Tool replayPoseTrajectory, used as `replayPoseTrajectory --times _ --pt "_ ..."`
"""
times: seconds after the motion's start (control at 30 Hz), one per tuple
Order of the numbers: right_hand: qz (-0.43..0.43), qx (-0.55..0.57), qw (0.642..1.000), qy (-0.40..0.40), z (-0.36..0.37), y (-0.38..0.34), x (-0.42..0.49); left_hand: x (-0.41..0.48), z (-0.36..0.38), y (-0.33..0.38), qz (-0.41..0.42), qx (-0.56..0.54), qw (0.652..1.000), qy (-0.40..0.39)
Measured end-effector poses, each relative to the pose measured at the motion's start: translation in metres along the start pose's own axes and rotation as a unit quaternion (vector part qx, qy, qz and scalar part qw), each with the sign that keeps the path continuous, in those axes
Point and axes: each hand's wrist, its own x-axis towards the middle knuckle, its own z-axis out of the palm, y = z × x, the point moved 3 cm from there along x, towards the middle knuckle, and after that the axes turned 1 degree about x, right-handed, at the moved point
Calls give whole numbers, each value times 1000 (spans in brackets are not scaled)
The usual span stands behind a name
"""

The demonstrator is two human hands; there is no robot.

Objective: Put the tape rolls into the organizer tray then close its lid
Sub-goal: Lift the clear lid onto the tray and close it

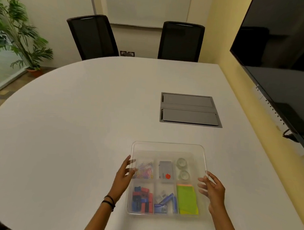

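A clear organizer tray (162, 216) with several compartments sits on the white table (72, 131) in front of me. Two clear tape rolls (181, 163) (184, 175) lie in its far right compartment. The other compartments hold paper clips, a grey box, binder clips, blue batteries and green sticky notes. A clear lid (167, 147) hovers over the tray, its far edge standing beyond the tray's far wall. My left hand (124, 173) grips the lid's left edge. My right hand (212, 188) holds its right edge with the fingers spread.
A grey cable hatch (189, 109) is set flush in the table beyond the tray. Two black chairs (92, 36) (180, 42) stand at the far edge. A dark screen (282, 66) hangs on the right wall; a potted plant (19, 34) stands at far left.
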Motion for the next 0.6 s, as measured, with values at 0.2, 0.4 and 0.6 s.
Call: replayPoseTrajectory --times 0.2,0.4,0.6 --pt "33 -24 998 39 2 22 16 -4 17 -15 -8 -11 1000 10" --pt "32 -79 993 83 -2 42 29 -4 31 -22 -23 -16 1000 10" --pt "26 -128 986 103 3 49 34 1 35 -27 -43 -17 998 46"
